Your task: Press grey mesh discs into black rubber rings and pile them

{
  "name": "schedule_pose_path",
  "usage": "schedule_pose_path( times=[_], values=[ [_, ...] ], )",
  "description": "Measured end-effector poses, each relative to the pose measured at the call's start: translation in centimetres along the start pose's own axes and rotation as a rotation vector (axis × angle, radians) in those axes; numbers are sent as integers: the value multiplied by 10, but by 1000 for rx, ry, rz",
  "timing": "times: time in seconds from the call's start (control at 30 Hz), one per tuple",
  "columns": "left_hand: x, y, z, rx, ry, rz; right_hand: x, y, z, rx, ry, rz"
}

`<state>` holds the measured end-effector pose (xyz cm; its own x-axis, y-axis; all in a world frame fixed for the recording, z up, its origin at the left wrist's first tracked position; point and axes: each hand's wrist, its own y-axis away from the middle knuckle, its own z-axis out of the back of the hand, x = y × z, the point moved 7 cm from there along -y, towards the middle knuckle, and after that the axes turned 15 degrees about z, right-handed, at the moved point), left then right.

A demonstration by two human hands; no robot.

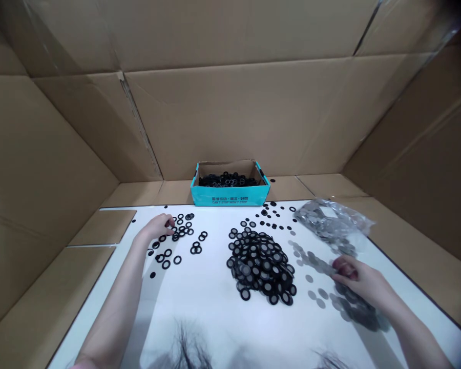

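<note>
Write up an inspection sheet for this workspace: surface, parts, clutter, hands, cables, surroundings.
Surface: white tabletop, bare in the middle foreground.
Parts: loose black rings at left; central pile of black rings with grey centres; translucent grey discs at right.
Clutter: small black discs scattered behind the pile; crumpled clear bag holding grey discs; turquoise box of black pieces at the back.
Hands: left hand at the rings, right hand at the grey discs; grips unclear.
Cables: nothing seen.
Surroundings: cardboard walls at back and both sides.
</note>
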<state>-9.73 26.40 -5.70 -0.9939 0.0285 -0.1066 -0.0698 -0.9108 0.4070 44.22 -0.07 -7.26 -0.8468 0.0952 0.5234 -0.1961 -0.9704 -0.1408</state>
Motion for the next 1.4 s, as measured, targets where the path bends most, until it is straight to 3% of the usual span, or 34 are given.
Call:
schedule_pose_path(
  times=[0.47, 0.73, 1.13, 1.4],
  values=[
    [-2, 2, -4, 68, 196, -128, 3, -5, 18, -116, -7, -93],
    [-1, 6, 6, 19, 244, -132, 8, -10, 23, -172, -56, -71],
    [-7, 16, 22, -61, 315, -181, 40, -8, 38, -294, -175, -79],
    [-30, 45, 50, -151, 437, -238, 51, -10, 43, -364, -323, -116]
  ],
)
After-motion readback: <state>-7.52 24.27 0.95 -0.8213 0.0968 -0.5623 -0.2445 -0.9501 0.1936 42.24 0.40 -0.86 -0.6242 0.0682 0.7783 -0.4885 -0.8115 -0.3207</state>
